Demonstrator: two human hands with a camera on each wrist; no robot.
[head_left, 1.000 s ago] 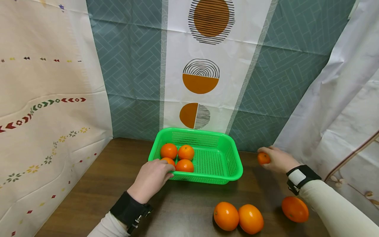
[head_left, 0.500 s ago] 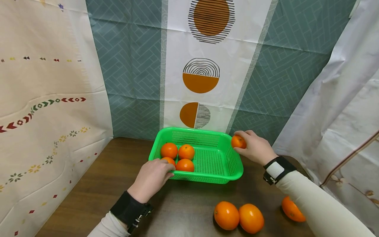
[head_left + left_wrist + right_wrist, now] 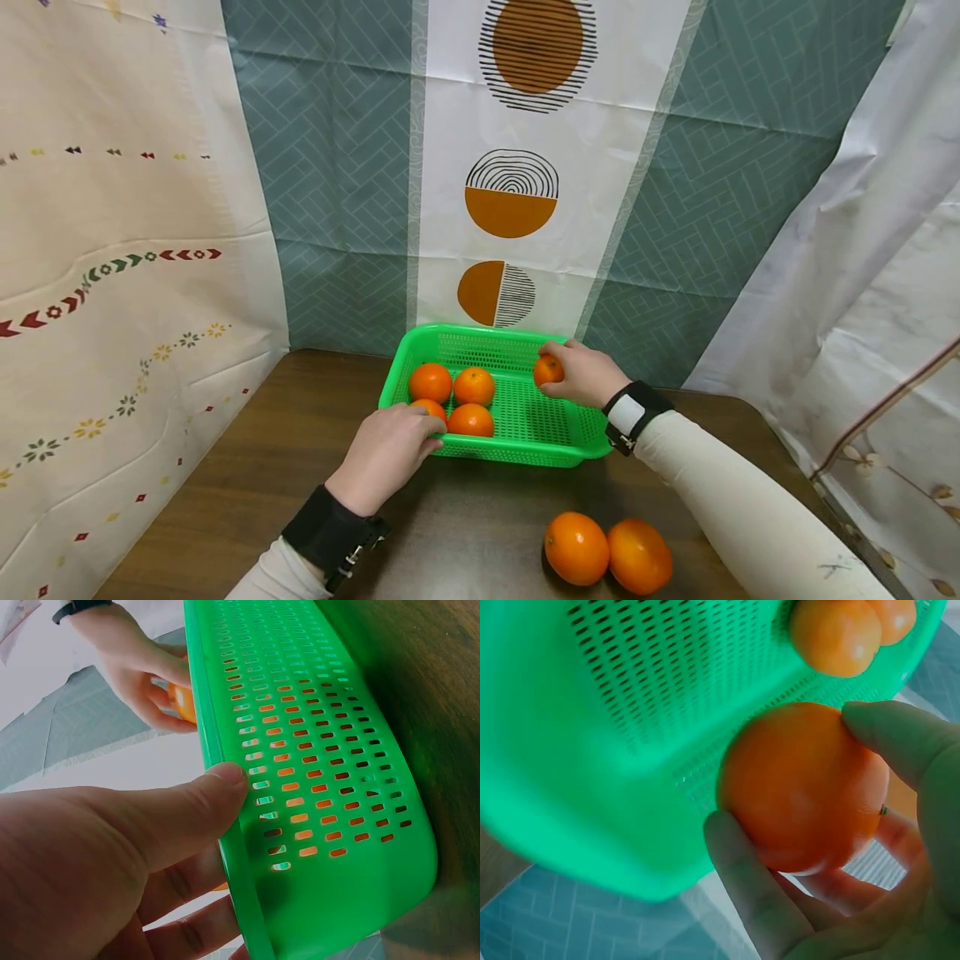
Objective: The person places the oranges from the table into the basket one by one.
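A green perforated plastic basket (image 3: 525,452) stands on the table, with several oranges (image 3: 431,383) grouped in its left half. My left hand (image 3: 393,446) grips the basket's near left rim; in the left wrist view the thumb (image 3: 202,810) lies on the outer wall and the fingers go over the inside. Over the right half of the basket, my right hand (image 3: 588,375) holds an orange (image 3: 802,787) between thumb and fingertips. The right wrist view shows this orange above the basket's mesh floor, its small green stem end toward the palm.
Two more oranges (image 3: 577,548) lie side by side on the dark wooden table (image 3: 465,525), in front of the basket toward the right. A patterned curtain (image 3: 337,167) hangs close behind the basket. Pale cloths (image 3: 847,333) hang at both sides.
My right hand has carried the orange leftward from the table's right side to over the basket. The right forearm now covers the orange at far right. My left hand has stayed on the rim.
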